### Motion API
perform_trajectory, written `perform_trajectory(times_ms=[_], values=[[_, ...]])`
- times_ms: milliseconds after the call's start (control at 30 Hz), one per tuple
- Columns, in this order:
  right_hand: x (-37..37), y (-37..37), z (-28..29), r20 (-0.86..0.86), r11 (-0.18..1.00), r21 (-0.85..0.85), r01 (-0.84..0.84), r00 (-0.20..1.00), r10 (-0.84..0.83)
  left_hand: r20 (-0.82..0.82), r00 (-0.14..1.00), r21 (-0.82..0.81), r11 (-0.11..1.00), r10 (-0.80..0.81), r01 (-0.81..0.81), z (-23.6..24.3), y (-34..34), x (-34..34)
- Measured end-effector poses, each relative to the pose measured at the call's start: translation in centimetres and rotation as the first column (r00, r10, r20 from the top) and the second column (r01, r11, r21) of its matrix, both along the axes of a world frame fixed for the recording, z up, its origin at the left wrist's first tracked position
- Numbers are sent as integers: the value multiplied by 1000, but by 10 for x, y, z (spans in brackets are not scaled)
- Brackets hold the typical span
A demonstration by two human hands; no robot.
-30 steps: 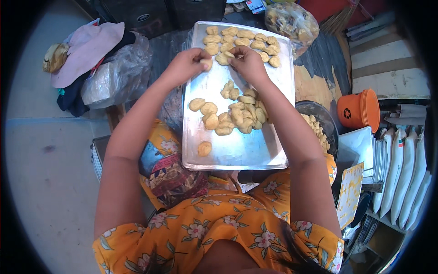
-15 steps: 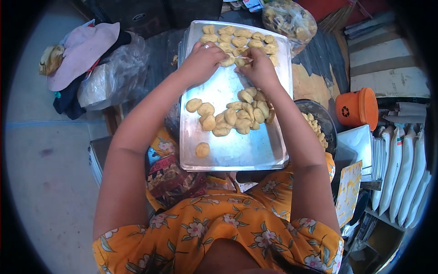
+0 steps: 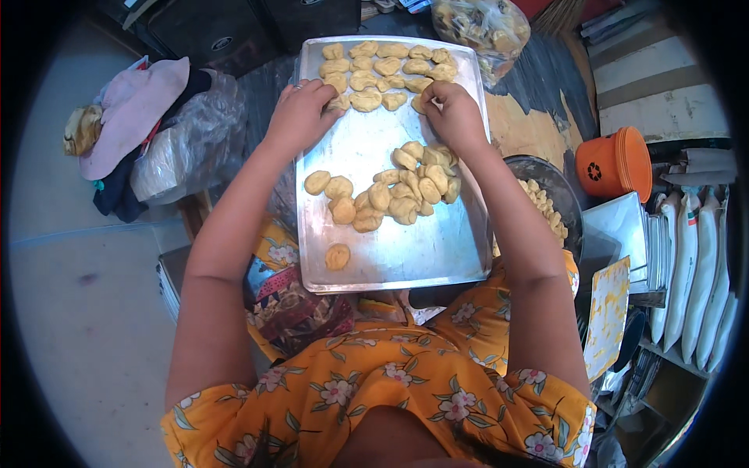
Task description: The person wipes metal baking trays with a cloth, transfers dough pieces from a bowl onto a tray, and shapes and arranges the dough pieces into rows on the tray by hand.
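A shiny metal tray [image 3: 343,152] lies across my lap, with rows of flattened dough pieces [image 3: 365,100] at its far end. My left hand [image 3: 304,115], a ring on one finger, closes over a dough piece [image 3: 340,102] at the left end of the nearest row. At that row's right end, my right hand [image 3: 454,117] pinches another dough piece [image 3: 419,104], partly hidden by the fingers. A loose heap of dough pieces [image 3: 403,186] sits mid-tray, and a single dough piece [image 3: 337,257] rests near the tray's front edge.
Right of the tray stands a dark bowl [image 3: 576,204] holding many dough pieces. Beyond are an orange bucket [image 3: 614,165], stacked metal trays [image 3: 620,238] and white packets [image 3: 686,273]. A filled plastic bag [image 3: 482,35] sits behind. Left lie a pink hat [image 3: 144,109] and clear plastic [image 3: 187,144].
My hands have moved apart from the middle of the nearest row to its two ends. More dough pieces now lie in that row. The view has shifted slightly.
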State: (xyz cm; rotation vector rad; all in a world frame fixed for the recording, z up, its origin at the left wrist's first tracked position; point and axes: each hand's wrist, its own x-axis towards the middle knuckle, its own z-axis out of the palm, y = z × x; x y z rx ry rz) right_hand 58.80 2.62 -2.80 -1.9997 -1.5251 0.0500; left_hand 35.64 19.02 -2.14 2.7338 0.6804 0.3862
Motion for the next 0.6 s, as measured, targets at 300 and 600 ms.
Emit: perform_trajectory(times_ms=[300, 600], values=[[20, -23, 25, -575, 838, -187, -513, 749, 330, 31, 999, 181, 983, -38, 32, 3, -5, 5], [37, -33, -8, -86, 980, -105, 166, 981, -176, 109, 987, 221, 971, -116, 90, 3, -30, 38]])
